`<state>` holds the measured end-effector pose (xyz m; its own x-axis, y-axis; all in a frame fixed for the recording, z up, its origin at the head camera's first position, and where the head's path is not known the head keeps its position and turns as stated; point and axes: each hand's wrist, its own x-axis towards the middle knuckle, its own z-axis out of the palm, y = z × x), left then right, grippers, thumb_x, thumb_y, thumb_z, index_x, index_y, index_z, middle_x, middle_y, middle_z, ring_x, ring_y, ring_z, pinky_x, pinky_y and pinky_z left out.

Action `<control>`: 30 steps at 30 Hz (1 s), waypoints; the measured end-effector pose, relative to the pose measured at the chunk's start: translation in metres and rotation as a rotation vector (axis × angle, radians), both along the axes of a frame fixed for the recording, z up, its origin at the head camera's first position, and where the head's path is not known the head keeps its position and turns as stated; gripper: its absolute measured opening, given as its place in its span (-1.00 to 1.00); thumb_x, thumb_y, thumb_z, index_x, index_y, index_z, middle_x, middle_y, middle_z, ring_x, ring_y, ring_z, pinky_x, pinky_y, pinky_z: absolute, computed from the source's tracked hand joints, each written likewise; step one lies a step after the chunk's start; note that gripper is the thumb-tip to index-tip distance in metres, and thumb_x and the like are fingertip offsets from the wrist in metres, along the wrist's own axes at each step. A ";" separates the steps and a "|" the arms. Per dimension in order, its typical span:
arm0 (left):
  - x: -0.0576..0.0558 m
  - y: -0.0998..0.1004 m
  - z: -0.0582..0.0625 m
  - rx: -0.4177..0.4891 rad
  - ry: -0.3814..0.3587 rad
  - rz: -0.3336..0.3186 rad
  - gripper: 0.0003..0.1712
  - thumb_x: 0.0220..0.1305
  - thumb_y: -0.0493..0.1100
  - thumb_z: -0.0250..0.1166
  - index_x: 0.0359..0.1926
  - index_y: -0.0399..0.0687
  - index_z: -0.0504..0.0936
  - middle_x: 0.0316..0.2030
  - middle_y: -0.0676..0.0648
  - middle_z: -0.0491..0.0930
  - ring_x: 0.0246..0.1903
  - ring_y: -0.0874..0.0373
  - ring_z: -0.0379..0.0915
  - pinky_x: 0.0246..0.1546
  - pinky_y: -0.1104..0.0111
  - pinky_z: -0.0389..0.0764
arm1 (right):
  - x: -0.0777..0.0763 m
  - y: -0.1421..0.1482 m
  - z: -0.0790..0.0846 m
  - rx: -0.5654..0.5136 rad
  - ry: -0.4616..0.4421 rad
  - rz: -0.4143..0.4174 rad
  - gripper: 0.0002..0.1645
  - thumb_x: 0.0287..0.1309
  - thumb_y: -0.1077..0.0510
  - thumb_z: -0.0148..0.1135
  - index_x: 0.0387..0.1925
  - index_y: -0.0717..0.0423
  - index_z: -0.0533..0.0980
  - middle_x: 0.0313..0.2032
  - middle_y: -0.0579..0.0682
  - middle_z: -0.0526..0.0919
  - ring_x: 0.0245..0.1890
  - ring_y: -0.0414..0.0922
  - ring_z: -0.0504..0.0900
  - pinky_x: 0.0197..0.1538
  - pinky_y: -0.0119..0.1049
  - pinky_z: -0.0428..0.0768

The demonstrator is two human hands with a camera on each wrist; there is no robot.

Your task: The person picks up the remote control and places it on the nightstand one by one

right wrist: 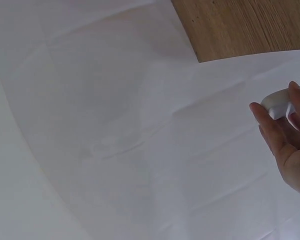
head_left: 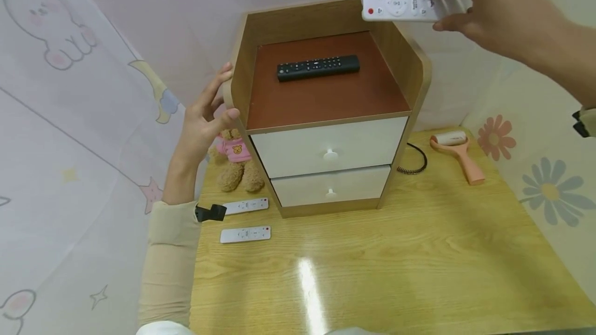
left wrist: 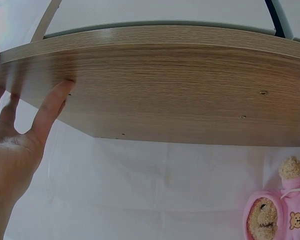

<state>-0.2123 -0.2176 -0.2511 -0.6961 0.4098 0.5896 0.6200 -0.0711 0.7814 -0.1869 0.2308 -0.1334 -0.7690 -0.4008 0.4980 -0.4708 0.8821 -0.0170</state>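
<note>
High at the upper right of the head view, my right hand (head_left: 505, 12) pinches a white remote control (head_left: 396, 4) by one end, its red button pointing left. The right wrist view catches only the tip of that remote between thumb and fingers. My left hand (head_left: 200, 118) touches the left side panel of a small wooden cabinet (head_left: 326, 209), its fingers spread along the panel's edge. In the left wrist view the fingertips meet the wood grain of that panel (left wrist: 170, 90). A black remote control (head_left: 318, 67) lies on the cabinet's brown top.
Two white remotes (head_left: 246, 234) lie on the wooden table (head_left: 419, 268) left of the cabinet, below a teddy bear (head_left: 235, 154) in pink. To the right are a black coiled cord (head_left: 421, 162) and an orange-handled lint roller (head_left: 458, 154). Both white drawers (head_left: 293, 154) are closed.
</note>
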 end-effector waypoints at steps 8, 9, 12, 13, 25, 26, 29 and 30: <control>0.000 0.000 0.000 -0.008 0.003 0.005 -0.30 0.26 -0.24 0.31 0.39 -0.13 0.29 0.46 -0.04 0.10 0.27 -0.25 0.22 -0.31 0.38 0.67 | -0.001 -0.016 0.007 0.007 -0.091 -0.026 -0.41 0.21 0.40 0.20 0.29 0.25 0.38 0.37 0.22 0.18 0.28 0.16 0.06 0.34 0.09 0.21; -0.001 0.000 0.000 -0.011 0.003 0.004 -0.30 0.27 -0.24 0.30 0.39 -0.13 0.29 0.46 -0.03 0.09 0.27 -0.26 0.23 -0.30 0.38 0.67 | -0.001 -0.017 0.007 0.009 -0.093 -0.027 -0.41 0.20 0.40 0.20 0.29 0.25 0.38 0.37 0.22 0.20 0.27 0.16 0.07 0.32 0.09 0.24; -0.001 -0.001 0.000 -0.017 0.013 -0.004 -0.31 0.28 -0.25 0.29 0.40 -0.13 0.28 0.46 -0.04 0.08 0.29 -0.25 0.20 -0.30 0.37 0.67 | -0.002 -0.022 0.005 0.022 -0.084 -0.017 -0.40 0.19 0.40 0.22 0.28 0.22 0.40 0.30 0.24 0.29 0.22 0.14 0.12 0.14 0.06 0.38; -0.001 -0.001 0.000 -0.014 0.013 -0.006 -0.31 0.28 -0.25 0.29 0.39 -0.13 0.28 0.46 -0.04 0.09 0.30 -0.25 0.19 -0.31 0.37 0.68 | -0.003 -0.023 0.005 0.027 -0.075 -0.006 -0.40 0.17 0.41 0.23 0.27 0.22 0.41 0.27 0.26 0.33 0.19 0.14 0.14 0.06 0.05 0.39; -0.001 -0.001 0.001 -0.015 0.029 0.000 -0.30 0.27 -0.24 0.30 0.39 -0.14 0.28 0.46 -0.04 0.09 0.29 -0.26 0.20 -0.32 0.35 0.69 | -0.009 -0.042 0.005 0.079 -0.104 0.043 -0.41 0.14 0.42 0.26 0.24 0.24 0.44 0.17 0.32 0.42 -0.08 0.20 0.35 -0.06 0.12 0.51; 0.000 -0.001 0.001 -0.015 0.031 0.001 -0.30 0.27 -0.24 0.30 0.39 -0.14 0.28 0.46 -0.04 0.09 0.28 -0.27 0.21 -0.32 0.35 0.69 | -0.010 -0.044 0.005 0.084 -0.110 0.045 -0.42 0.15 0.42 0.25 0.24 0.24 0.44 0.15 0.33 0.44 -0.10 0.20 0.37 -0.04 0.13 0.51; 0.000 -0.001 0.001 -0.014 0.028 -0.001 -0.31 0.28 -0.25 0.29 0.39 -0.14 0.28 0.46 -0.04 0.08 0.27 -0.28 0.22 -0.32 0.34 0.69 | -0.012 -0.050 0.005 0.086 -0.135 0.041 -0.43 0.20 0.42 0.20 0.26 0.22 0.42 0.15 0.34 0.46 -0.08 0.21 0.39 0.03 0.15 0.51; 0.000 -0.001 0.000 -0.015 0.026 0.000 -0.31 0.28 -0.26 0.29 0.39 -0.14 0.28 0.46 -0.04 0.08 0.26 -0.28 0.23 -0.32 0.34 0.69 | -0.013 -0.051 0.004 0.087 -0.140 0.041 -0.43 0.20 0.42 0.19 0.27 0.22 0.41 0.16 0.34 0.46 -0.09 0.21 0.40 0.04 0.16 0.51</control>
